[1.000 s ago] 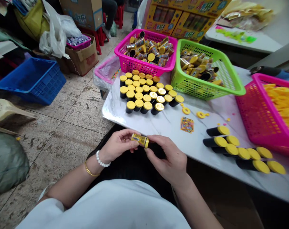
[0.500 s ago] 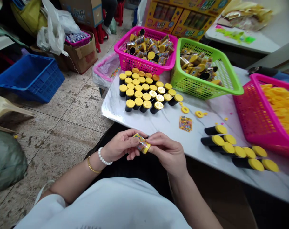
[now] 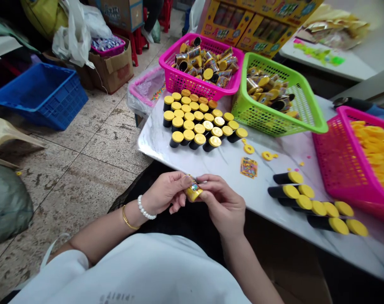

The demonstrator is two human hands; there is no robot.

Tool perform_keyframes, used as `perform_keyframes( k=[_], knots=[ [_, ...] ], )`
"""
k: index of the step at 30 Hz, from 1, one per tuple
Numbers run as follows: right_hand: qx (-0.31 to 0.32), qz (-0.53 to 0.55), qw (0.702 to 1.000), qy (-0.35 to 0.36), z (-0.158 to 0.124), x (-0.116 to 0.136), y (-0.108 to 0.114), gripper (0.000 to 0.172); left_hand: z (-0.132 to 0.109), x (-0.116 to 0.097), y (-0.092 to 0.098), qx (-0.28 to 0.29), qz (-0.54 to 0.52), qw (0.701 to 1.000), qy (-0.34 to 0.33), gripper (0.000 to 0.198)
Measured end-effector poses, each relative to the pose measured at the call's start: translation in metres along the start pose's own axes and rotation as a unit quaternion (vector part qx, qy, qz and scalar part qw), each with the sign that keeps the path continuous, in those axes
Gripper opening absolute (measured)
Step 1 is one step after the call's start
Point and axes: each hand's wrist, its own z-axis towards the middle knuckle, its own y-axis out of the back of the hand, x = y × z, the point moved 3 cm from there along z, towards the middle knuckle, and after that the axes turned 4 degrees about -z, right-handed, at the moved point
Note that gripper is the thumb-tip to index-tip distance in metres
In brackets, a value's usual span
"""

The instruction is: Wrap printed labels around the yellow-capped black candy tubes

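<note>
Over my lap, in front of the table edge, both hands hold one small tube (image 3: pixel 194 192) with a yellow end and a colourful printed label. My left hand (image 3: pixel 171 191) pinches it from the left with the thumb on the label. From the other side, my right hand (image 3: pixel 224 202) grips it with thumb and fingers. Upright black tubes with yellow caps (image 3: pixel 197 140) stand in a group on the table beyond. To the right lie several black capped tubes (image 3: pixel 283 192). A small stack of printed labels (image 3: pixel 249 167) and two yellow ring pieces (image 3: pixel 268 156) lie between.
A pink basket (image 3: pixel 204 88) and a green basket (image 3: pixel 274 122) hold labelled tubes at the back of the white table (image 3: pixel 166 158). Another pink basket (image 3: pixel 337 156) at right holds yellow plastic pieces. A blue crate (image 3: pixel 63 107) stands on the floor at left.
The tube has turned in my fingers, so its yellow end faces me more and less of the label shows. The whole view has shifted slightly.
</note>
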Motion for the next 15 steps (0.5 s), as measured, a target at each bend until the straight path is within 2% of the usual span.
perform_keyframes(
  k=[2,5,7,11,15],
  knots=[
    [0.009,-0.031,0.999,0.02,-0.0011,0.0033,-0.0022,0.02,0.0012,0.0007,-0.0004,-0.014,-0.005,1.0,-0.004,0.057],
    [-0.006,-0.045,0.997,0.057,-0.003,0.007,-0.0019,0.023,0.0019,0.0035,-0.0041,0.025,-0.032,0.999,0.013,0.058],
    [-0.027,-0.031,0.998,0.055,-0.0039,0.0057,-0.0007,0.023,0.0017,0.0048,-0.0062,0.039,-0.04,0.998,0.024,0.057],
    [-0.014,-0.007,1.0,0.01,-0.0042,0.0021,-0.0025,0.021,0.0023,0.003,-0.0069,-0.003,-0.025,1.0,0.011,0.058],
    [0.016,-0.057,0.998,0.022,-0.0055,0.0098,-0.0015,0.021,0.0019,0.0023,-0.009,-0.003,-0.023,1.0,0.017,0.062]
  ],
)
